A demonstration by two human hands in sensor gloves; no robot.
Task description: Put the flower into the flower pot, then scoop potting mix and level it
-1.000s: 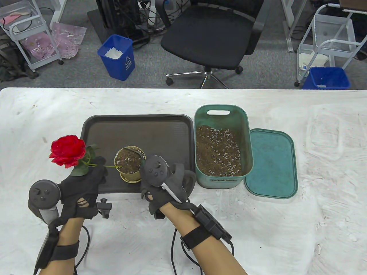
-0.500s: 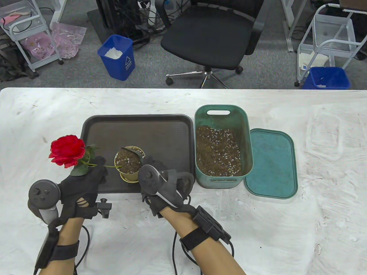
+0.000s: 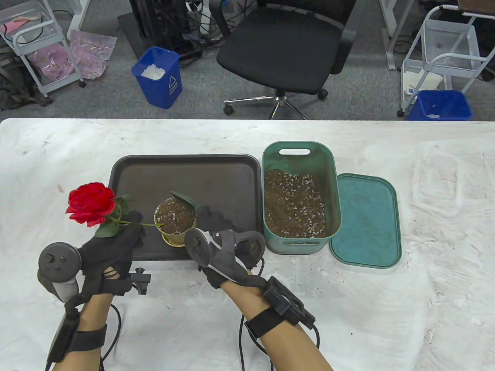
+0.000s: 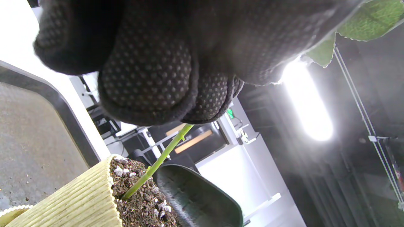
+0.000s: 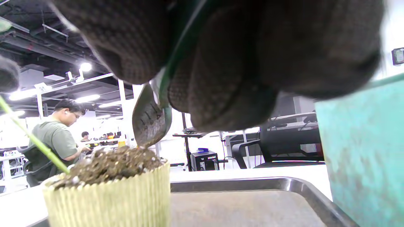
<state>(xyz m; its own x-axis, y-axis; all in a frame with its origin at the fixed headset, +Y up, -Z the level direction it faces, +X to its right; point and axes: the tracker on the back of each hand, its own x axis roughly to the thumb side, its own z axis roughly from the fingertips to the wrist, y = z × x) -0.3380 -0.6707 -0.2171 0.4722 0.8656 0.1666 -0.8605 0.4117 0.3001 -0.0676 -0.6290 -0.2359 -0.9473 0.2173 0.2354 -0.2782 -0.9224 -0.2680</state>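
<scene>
The flower pot (image 3: pixel 174 222) stands on the tray (image 3: pixel 185 174). Left of it, the left hand (image 3: pixel 112 251) pinches the flower (image 3: pixel 92 203) stem, planted in the pot's mix. Right of it, the right hand (image 3: pixel 224 239) clasps the scoop (image 3: pixel 185 199), tip touching the heaped mix.

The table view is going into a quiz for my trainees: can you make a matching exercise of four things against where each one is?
Things:
1. rose
2. pot
3. scoop
4. lid

Places:
A. flat on the table, right of the soil bin
B. on the tray
C. in the right hand, over the pot
D. held by the left hand, stem in the pot

Pairs: 1-D, 2-B, 3-C, 4-A
</scene>
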